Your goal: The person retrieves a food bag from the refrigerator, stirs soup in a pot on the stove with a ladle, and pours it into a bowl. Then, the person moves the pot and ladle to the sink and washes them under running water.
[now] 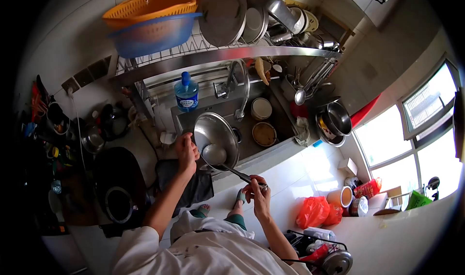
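Sink (pixel 246 145) under dish rack (pixel 223 56), tiled floor (pixel 286 180), window (pixel 382 137) — right hand (pixel 259 196) gripping ladle (pixel 235 171); left hand (pixel 187 153) holding pot (pixel 209 127)

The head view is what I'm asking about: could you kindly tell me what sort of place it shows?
Probably a home kitchen: a sink with bowls in it, a dish rack above, and a ladle in the person's right hand.

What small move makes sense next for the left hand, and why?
Probably firm up the left hand at the metal pot rim before the ladle moves. The hand is right beside the rim, though its contact is hard to confirm, while the right hand holds the ladle's handle and the ladle's bowl overlaps the pot's mouth.
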The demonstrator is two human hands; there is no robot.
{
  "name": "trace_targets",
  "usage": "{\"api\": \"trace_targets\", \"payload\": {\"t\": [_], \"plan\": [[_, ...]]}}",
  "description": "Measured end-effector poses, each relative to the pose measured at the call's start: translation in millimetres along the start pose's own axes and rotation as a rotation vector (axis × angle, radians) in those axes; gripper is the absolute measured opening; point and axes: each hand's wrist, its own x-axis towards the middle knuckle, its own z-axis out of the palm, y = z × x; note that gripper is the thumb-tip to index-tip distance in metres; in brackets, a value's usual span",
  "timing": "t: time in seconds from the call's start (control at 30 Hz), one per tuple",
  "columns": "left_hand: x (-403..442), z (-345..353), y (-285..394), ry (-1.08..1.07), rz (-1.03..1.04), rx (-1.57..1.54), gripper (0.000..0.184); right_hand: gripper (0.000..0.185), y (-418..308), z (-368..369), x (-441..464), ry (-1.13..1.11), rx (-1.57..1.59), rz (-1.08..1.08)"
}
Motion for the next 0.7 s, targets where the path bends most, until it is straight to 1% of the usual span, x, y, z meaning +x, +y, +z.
{"api": "trace_targets", "payload": {"t": [0.07,0.13,0.23,0.3,0.43,0.5,0.6,0.7], "plan": [[25.7,15.9,-27.6,0.052,0.003,0.022,0.019,0.032,2.6,-16.1,44.2,-0.035,-0.027,0.021],[47.8,33.7,-54.2,0.136,0.003,0.032,0.020,0.034,11.4,-34.2,86.4,-0.063,-0.029,0.060],[79.2,55.0,-99.3,0.200,0.000,-0.007,0.019,0.037,21.8,-66.5,150.2,-0.112,-0.080,0.117],[100.6,63.9,-131.3,0.249,-0.024,-0.008,0.020,0.039,29.6,-88.4,184.2,-0.147,-0.061,0.147],[130.3,56.5,-192.2,0.256,-0.062,-0.107,0.025,0.035,29.2,-125.5,235.0,-0.216,-0.165,0.172],[134.9,44.4,-212.2,0.250,-0.083,-0.148,0.026,0.034,30.3,-138.1,253.9,-0.249,-0.175,0.205],[142.8,15.5,-232.3,0.268,-0.133,-0.185,0.033,0.032,33.7,-152.1,270.1,-0.297,-0.174,0.226],[165.3,-20.1,-266.4,0.461,-0.116,0.227,0.036,0.035,40.9,-157.8,280.0,-0.341,-0.154,0.232]]}}
